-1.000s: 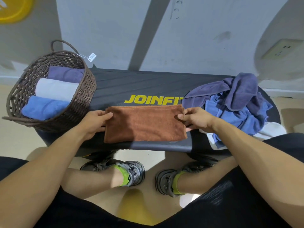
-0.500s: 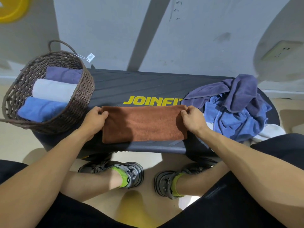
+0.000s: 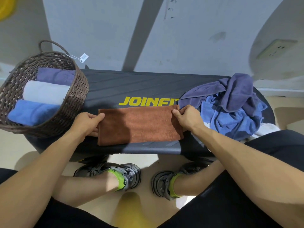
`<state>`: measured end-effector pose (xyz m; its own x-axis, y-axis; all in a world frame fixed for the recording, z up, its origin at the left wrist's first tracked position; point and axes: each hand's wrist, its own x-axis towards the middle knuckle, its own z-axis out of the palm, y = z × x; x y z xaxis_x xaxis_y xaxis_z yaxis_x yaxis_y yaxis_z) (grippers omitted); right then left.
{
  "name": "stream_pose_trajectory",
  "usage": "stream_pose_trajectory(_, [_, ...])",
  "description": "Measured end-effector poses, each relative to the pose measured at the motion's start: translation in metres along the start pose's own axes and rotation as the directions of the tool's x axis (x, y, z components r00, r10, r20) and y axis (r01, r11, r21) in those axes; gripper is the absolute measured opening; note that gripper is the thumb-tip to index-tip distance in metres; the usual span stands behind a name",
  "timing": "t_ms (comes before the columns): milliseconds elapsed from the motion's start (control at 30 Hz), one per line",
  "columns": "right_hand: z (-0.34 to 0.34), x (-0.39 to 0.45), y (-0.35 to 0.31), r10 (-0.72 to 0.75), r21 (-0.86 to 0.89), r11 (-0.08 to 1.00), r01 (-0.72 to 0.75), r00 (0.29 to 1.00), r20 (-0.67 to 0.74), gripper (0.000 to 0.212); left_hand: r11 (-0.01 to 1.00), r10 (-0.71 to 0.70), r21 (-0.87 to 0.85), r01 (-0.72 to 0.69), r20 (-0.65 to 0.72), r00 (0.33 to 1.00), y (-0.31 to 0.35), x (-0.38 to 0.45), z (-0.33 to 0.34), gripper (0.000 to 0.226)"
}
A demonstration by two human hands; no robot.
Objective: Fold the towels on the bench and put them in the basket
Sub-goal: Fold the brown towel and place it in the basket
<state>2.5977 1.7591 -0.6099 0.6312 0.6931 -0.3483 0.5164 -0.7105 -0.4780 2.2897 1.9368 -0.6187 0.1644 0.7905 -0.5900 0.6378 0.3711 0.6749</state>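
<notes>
Grey wall [image 3: 189, 38], wall socket [image 3: 276, 48], beige floor [image 3: 9, 148]

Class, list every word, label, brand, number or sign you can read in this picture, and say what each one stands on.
"JOINFI", in yellow capitals on the top of the black bench; the end of the word is hidden under the brown towel and the purple towel.
White tag hanging from the basket: it bears print, too small to read.
Wall socket: no readable marking.
</notes>
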Motion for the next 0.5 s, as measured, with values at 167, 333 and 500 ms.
stream_pose_trajectory(167, [-0.017,-0.004,0.000,0.177,0.062,0.977,-0.205,0.938,0.299,0.038,0.949,-0.071,0.310,0.046,0.070,0.995,-0.009,-0.025,-0.012,0.030])
stream_pose_trajectory(333, [-0.024,-0.017,0.003,0.272,-0.160,0.962,-0.220,0.785,0.557,0.037,0.894,-0.145,0.442,0.075,0.126,0.981,-0.013,-0.035,-0.014,0.031])
stream_pose_trajectory(500, [-0.026,-0.021,0.007,0.300,-0.309,0.939,-0.149,0.793,0.530,0.044,0.821,-0.137,0.569,0.040,0.129,0.982,-0.010,-0.042,-0.015,0.034])
